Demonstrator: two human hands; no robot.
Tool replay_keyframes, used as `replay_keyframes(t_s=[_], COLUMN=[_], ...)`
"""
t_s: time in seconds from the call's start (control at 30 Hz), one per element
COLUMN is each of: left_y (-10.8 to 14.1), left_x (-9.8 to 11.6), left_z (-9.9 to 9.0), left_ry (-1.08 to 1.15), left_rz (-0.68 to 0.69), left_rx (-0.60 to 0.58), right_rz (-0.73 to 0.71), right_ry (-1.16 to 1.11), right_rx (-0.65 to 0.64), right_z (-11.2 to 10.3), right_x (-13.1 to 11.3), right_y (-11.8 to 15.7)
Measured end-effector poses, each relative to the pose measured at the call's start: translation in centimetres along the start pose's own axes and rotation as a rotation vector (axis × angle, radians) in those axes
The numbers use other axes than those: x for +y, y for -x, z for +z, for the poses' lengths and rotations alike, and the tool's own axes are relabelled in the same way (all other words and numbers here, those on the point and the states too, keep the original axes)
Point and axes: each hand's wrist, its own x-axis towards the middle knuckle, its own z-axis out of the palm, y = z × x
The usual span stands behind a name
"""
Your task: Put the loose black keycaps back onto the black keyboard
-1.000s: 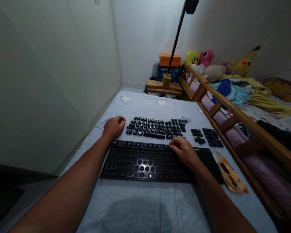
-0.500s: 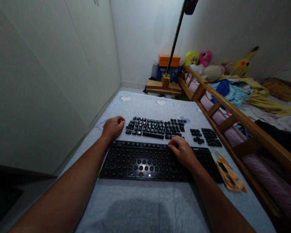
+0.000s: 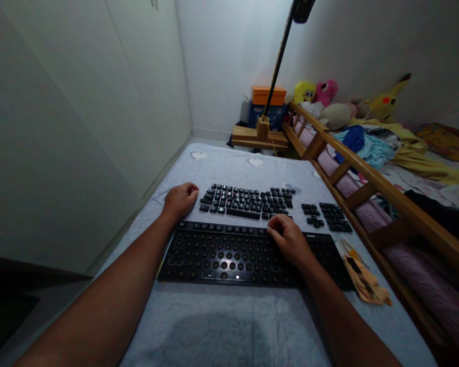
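A black keyboard (image 3: pixel 224 285) lies flat on the bed cover, most of its key positions bare, with keycaps (image 3: pixel 229 229) fitted along its top row. My right hand (image 3: pixel 288 239) rests over the right end of that row, thumb and fingers pinched at a small black keycap mostly hidden under the fingertips. To the left, my left hand (image 3: pixel 180 200) lies on the cover with its fingers curled in, and I make out nothing in it. Just right of it, loose black keycaps (image 3: pixel 248 200) are laid out in keyboard order above the keyboard.
More loose keycaps (image 3: pixel 334 217) form groups at the right. An orange cloth glove (image 3: pixel 371 290) with a dark slim tool (image 3: pixel 361 270) on it lies beside the keyboard. A wooden bed rail (image 3: pixel 361 171) runs along the right, a white cabinet (image 3: pixel 99 102) along the left.
The view has shifted slightly, so everything sits a little further right. Both hands keep their places relative to the keyboard and the loose keycaps.
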Motion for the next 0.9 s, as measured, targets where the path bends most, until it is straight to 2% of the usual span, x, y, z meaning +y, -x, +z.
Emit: replay_keyframes(t_s=[0.2, 0.4, 0.5, 0.63, 0.73, 0.9], left_y=[0.0, 0.0, 0.0, 0.0, 0.1, 0.0], left_x=[0.1, 0.1, 0.0, 0.0, 0.1, 0.1], left_z=[0.0, 0.0, 0.1, 0.0, -0.1, 0.0], left_ry=[0.008, 0.012, 0.011, 0.001, 0.008, 0.021], left_rz=[-0.005, -0.003, 0.003, -0.005, -0.005, -0.002], left_rx=[0.003, 0.001, 0.001, -0.001, -0.005, -0.002], right_rz=[0.017, -0.02, -0.023, -0.041, 0.014, 0.091], right_ry=[-0.017, 0.067, 0.093, 0.24, 0.433, 0.514], right_rx=[-0.035, -0.055, -0.096, -0.025, 0.021, -0.002], right_z=[-0.4, -0.1, -0.8, -3.1, -4.4, -4.3], right_x=[-0.2, 0.0, 0.1, 0.3, 0.9, 3.2], right_y=[-0.1, -0.2, -1.1, -4.6, -8.3, -13.4])
